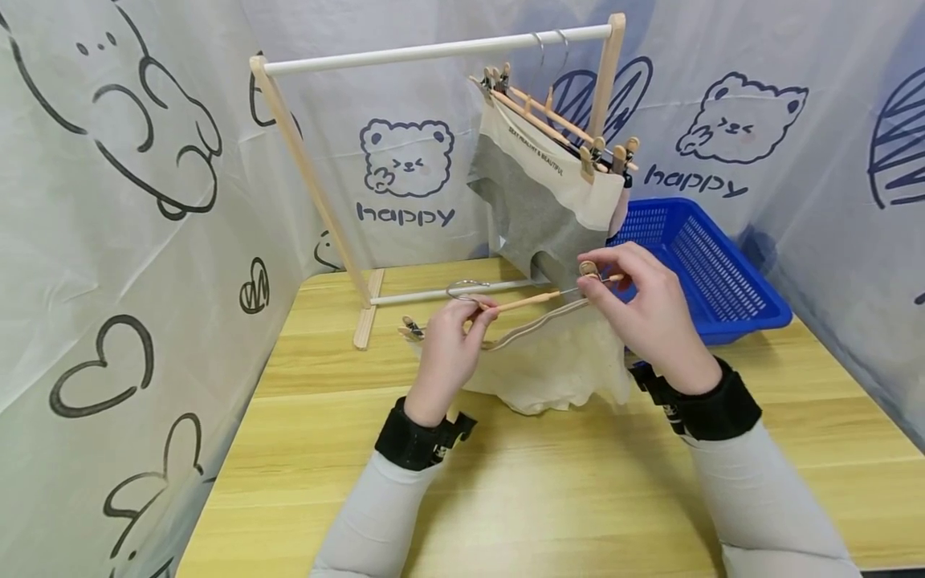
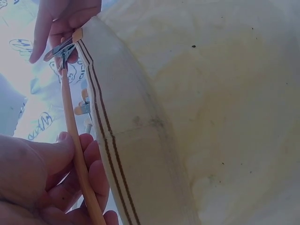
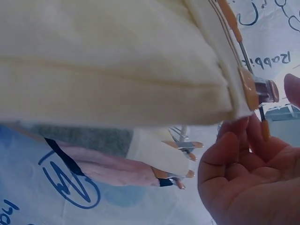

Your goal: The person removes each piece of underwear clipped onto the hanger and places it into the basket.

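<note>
A wooden clip hanger [image 1: 526, 303] with a metal hook is held level above the table. My left hand [image 1: 453, 347] pinches its rod between thumb and curled fingers. My right hand [image 1: 643, 309] has its fingers curled around the hanger's right end, at a wooden clip [image 1: 589, 270]. One digit stands slightly off that clip in the right wrist view. A cream cloth garment [image 1: 549, 361] hangs below the hanger, its striped edge [image 2: 104, 126] along the rod. In the right wrist view the clip [image 3: 250, 89] bites its corner, with fingertips touching just below.
Behind the hands stands a wooden rack with a white rail [image 1: 433, 53]. From it hang two clip hangers bearing garments, a grey-and-cream one [image 1: 520, 201] in front. A blue plastic basket [image 1: 730, 265] sits at the right. Printed curtains [image 1: 144, 241] enclose the wooden table [image 1: 549, 498].
</note>
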A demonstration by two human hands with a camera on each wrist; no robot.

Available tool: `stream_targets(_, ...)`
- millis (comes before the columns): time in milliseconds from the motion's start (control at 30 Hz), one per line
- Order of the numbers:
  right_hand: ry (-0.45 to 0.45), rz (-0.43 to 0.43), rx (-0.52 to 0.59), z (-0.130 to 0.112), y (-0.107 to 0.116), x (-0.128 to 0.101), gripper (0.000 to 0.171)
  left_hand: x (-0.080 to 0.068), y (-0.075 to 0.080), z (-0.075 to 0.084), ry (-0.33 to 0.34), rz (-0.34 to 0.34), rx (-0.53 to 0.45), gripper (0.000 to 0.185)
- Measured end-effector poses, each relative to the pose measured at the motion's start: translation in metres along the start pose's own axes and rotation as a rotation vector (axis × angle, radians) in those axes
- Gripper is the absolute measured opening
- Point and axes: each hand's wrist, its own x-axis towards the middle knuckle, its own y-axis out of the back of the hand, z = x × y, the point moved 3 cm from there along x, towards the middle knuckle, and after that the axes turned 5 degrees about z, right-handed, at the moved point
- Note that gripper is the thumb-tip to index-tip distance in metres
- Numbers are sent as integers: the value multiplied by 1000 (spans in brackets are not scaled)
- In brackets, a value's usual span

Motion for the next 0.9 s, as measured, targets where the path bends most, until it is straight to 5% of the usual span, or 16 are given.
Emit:
stream_targets(433,86,-166,-168,-9,11,16,20,0,0,0,-5,-6,29,17)
stream_targets(900,167,-97,-164,-8,8,11,19,0,-2,-1,5,-16,20,17)
